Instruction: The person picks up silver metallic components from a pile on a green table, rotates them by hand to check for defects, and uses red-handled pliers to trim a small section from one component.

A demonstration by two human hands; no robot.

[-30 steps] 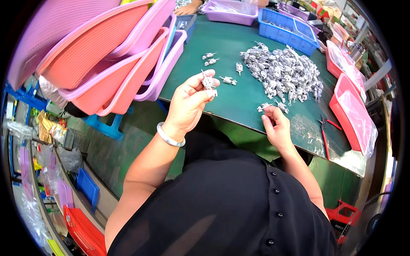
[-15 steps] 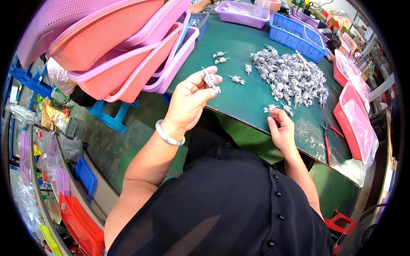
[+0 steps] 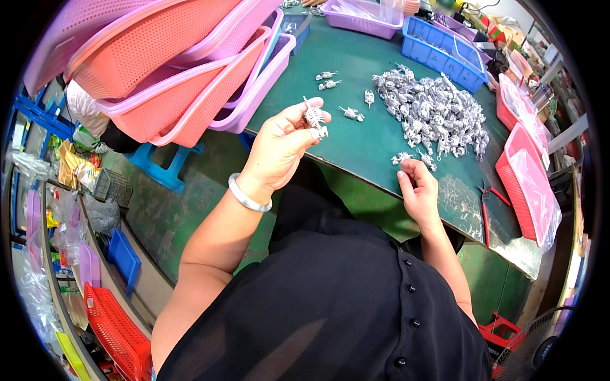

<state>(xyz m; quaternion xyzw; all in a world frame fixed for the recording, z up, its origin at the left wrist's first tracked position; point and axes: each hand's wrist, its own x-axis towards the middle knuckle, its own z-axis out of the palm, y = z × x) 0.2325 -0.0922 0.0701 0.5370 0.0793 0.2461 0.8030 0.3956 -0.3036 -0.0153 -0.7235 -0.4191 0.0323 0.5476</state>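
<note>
Raised over the table's near edge, my left hand (image 3: pixel 279 143) pinches a small grey metal charm (image 3: pixel 314 118) shaped like a fish skeleton, ribs showing, between thumb and fingers. My right hand (image 3: pixel 419 190) rests at the table edge, fingers loosely curled and thumb apart, with nothing visible between them. Just beyond its fingertips lie two similar charms, one a ribbed grey charm (image 3: pixel 401 157). A large pile of charms (image 3: pixel 438 114) spreads over the table to the right. Several more lie singly left of the pile, among them a loose charm (image 3: pixel 351 113).
Red-handled pliers (image 3: pixel 486 209) lie on the green table (image 3: pixel 356 57) at right, beside a red basket (image 3: pixel 524 184) with plastic bags. A blue bin (image 3: pixel 445 57) and a purple basket (image 3: pixel 362 22) stand at the back. Stacked pink and purple baskets (image 3: pixel 171 76) crowd the left, above a blue stool (image 3: pixel 162 166).
My view has shifted slightly. The left hand still holds its charm in almost the same place, and the right hand has hardly moved. The other person's hand at the far edge has mostly left view.
</note>
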